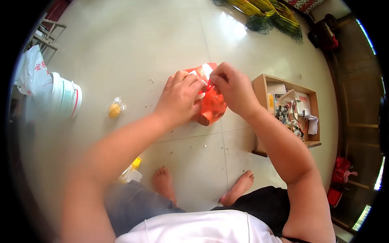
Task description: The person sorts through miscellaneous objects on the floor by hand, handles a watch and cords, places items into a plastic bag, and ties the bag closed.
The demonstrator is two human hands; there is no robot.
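Note:
A red plastic bag (213, 106) is in front of me in the middle of the head view, with something white showing at its top. My left hand (180, 94) is closed at the bag's left side, its fingers bent over the upper part. From the right, my right hand (231, 87) pinches a red strip of the bag between thumb and forefinger. The two hands are close together, a short gap apart. What lies inside the bag is mostly hidden by the fingers and the plastic.
A wooden drawer (314, 106) full of small items lies at right. White buckets (67, 95) with a plastic bag (34, 67) stand at left. A wrapped yellow item (115, 110) is on the floor. Yellow-green netting (267, 16) lies at the back. Small crumbs dot the tiles near my feet.

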